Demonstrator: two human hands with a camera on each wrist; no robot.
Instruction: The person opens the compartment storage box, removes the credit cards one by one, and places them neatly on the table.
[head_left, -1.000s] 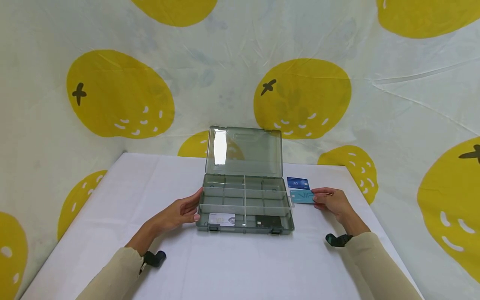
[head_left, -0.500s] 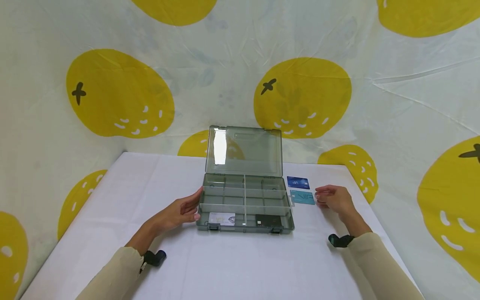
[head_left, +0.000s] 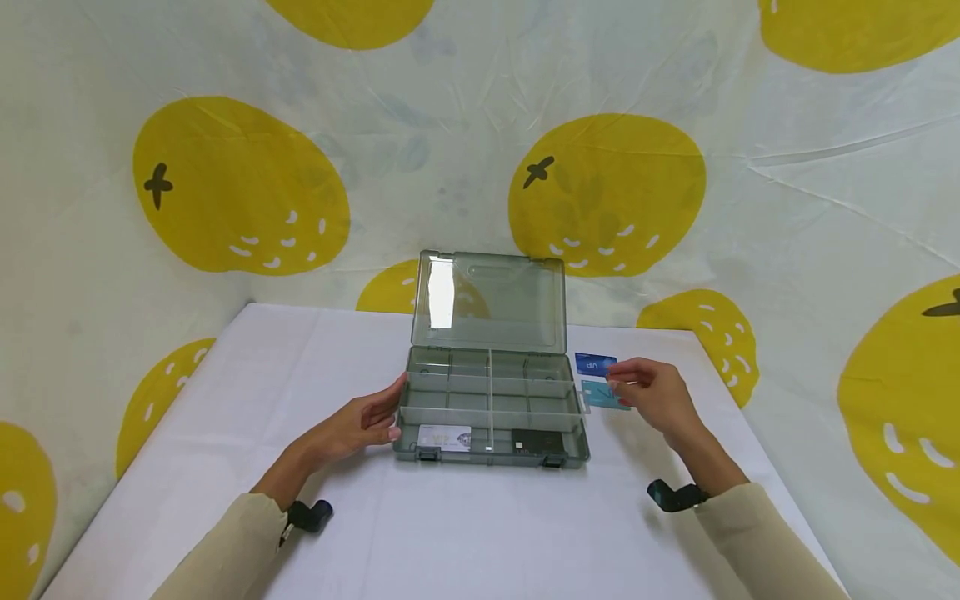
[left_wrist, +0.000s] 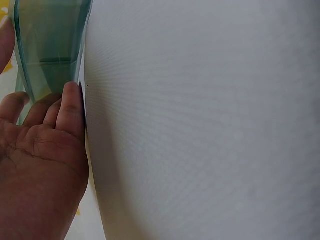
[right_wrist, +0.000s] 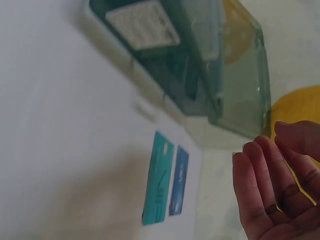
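Left hand (head_left: 360,429), its grip spread, is bracing the side of a translucent grey-green plastic box (head_left: 465,457) with raised lid (head_left: 517,304). A white rectangular card (head_left: 444,438) is lying inside at front left, a black rectangular card (head_left: 536,442) at front right. A dark-blue card (head_left: 592,364) and a teal card (head_left: 596,392) are lying beside it on the white-covered surface (head_left: 480,533), the right hand (head_left: 660,396) hovering just above, grip loosely parted.
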